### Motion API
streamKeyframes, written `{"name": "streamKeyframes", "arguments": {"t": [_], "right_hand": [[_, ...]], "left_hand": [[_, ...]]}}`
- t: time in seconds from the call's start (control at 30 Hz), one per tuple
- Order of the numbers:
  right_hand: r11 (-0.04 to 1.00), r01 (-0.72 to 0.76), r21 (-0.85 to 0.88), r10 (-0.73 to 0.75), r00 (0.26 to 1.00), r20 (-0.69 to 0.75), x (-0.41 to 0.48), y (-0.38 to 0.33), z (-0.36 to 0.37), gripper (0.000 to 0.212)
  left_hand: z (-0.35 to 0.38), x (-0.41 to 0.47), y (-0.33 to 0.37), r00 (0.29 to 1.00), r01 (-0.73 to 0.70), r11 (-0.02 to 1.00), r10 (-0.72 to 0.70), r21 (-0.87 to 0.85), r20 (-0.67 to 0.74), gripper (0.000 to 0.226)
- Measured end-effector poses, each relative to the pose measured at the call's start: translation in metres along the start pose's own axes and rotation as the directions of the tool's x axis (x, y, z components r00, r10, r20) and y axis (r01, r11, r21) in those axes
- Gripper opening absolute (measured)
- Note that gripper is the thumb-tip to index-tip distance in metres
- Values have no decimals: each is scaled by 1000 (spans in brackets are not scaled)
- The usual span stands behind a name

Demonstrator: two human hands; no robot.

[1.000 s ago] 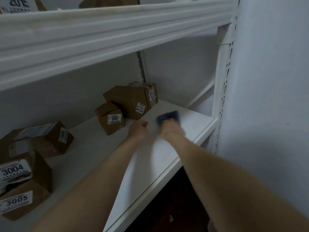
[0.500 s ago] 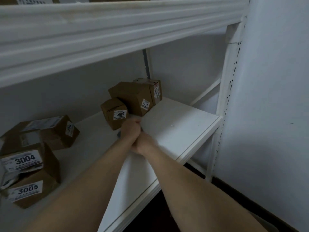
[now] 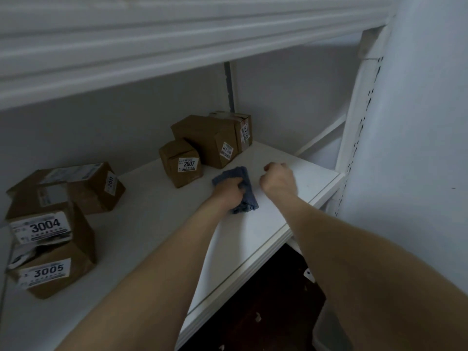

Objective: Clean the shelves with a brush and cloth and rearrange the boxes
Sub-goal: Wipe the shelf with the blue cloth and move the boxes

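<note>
My left hand (image 3: 227,191) grips a crumpled blue cloth (image 3: 245,184) and holds it down on the white shelf (image 3: 152,219), just right of the brown box labelled 2007 (image 3: 180,163). My right hand (image 3: 278,179) hovers a little to the right of the cloth with its fingers curled into a fist, and I see nothing in it. Behind the 2007 box stand a larger brown box (image 3: 206,139) and a taped one (image 3: 243,126). At the left are boxes marked 2011 (image 3: 97,188), 3004 (image 3: 43,225) and 3005 (image 3: 50,271). No brush is visible.
The upper shelf's white beam (image 3: 177,39) hangs low across the top. A perforated white upright (image 3: 359,105) and a pale wall (image 3: 420,148) close off the right side. Below the shelf's front edge lies a dark floor (image 3: 266,302) with small scraps on it.
The cloth was under my right hand a second ago. The hands met in the middle, and now my left hand holds the cloth while my right has drawn away to the right.
</note>
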State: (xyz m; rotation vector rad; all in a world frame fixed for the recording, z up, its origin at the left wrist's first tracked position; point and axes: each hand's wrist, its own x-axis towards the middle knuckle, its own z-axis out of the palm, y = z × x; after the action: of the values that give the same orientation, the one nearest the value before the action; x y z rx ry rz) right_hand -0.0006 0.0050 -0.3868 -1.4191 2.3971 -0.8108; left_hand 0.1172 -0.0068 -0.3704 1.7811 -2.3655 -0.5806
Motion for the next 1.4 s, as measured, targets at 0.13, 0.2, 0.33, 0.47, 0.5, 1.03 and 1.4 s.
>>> {"name": "streamKeyframes", "arguments": {"t": [0.13, 0.2, 0.33, 0.47, 0.5, 1.03, 1.4], "right_hand": [[991, -55, -122, 63, 996, 63, 3, 11, 5, 39], [990, -75, -122, 81, 995, 50, 4, 10, 9, 39], [987, -137, -84, 139, 990, 20, 9, 8, 14, 40], [983, -157, -99, 160, 987, 20, 12, 7, 16, 40], [982, -154, -108, 158, 987, 22, 12, 6, 16, 40], [993, -120, 4, 119, 990, 82, 18, 18, 16, 23], [846, -313, 431, 297, 949, 105, 24, 27, 3, 19]], "left_hand": [[-2, 3, 6, 999, 34, 985, -39, 168, 26, 42], [-3, 1, 6, 999, 8, 988, -15, 152, 44, 45], [-6, -2, 7, 989, -34, 981, 5, 191, 151, 49], [-6, -2, 9, 983, -39, 976, -1, 213, 185, 49], [-6, -3, 9, 983, -38, 978, 1, 203, 181, 50], [-2, -3, 6, 991, -21, 985, -2, 169, 137, 51], [5, -5, 4, 994, -25, 993, 12, 119, 113, 51]]}}
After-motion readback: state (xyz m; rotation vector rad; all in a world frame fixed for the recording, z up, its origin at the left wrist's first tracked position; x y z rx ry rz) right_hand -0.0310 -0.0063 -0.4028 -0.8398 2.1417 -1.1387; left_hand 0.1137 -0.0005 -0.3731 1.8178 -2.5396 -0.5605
